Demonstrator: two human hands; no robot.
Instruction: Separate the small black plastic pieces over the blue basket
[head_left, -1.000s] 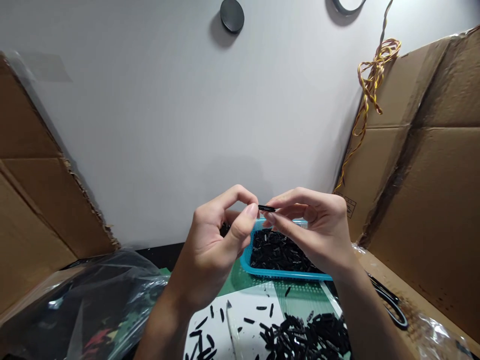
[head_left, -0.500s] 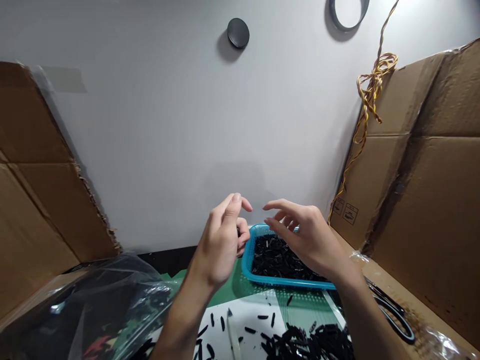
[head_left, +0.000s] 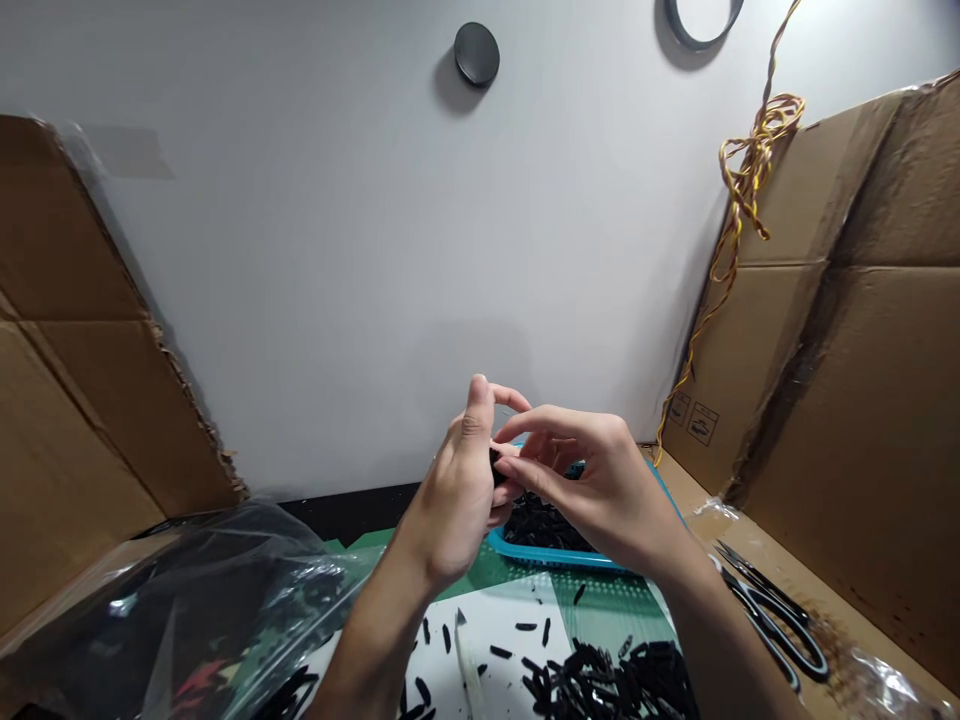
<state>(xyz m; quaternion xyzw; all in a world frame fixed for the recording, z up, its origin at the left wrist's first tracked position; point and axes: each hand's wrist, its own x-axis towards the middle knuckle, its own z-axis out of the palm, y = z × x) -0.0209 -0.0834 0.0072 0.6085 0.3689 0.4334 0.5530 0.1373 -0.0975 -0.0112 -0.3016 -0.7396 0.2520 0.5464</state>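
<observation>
My left hand (head_left: 459, 505) is raised with its thumb up and its fingers curled around a small black piece (head_left: 495, 466), mostly hidden in the palm. Against it, my right hand (head_left: 589, 475) brings its thumb and fingertips together on the same dark piece. Just behind and below the hands stands a blue plastic basket (head_left: 559, 557) with many shiny black slivers in it. On the white sheet (head_left: 517, 610) below, a loose heap of slender black pieces (head_left: 611, 685) lies at the right, with several single ones scattered leftward.
A pale pointed tool (head_left: 469, 660) rests on the sheet. Black-handled scissors (head_left: 784, 630) lie at right on cardboard. A clear plastic bag (head_left: 225, 590) covers the left side. Cardboard panels (head_left: 877, 400) flank both sides; a twisted yellow wire (head_left: 750, 170) hangs at right.
My right hand has moved left to meet my left hand, its fingertips now at the black piece. The left thumb has straightened upward. The view has shifted slightly.
</observation>
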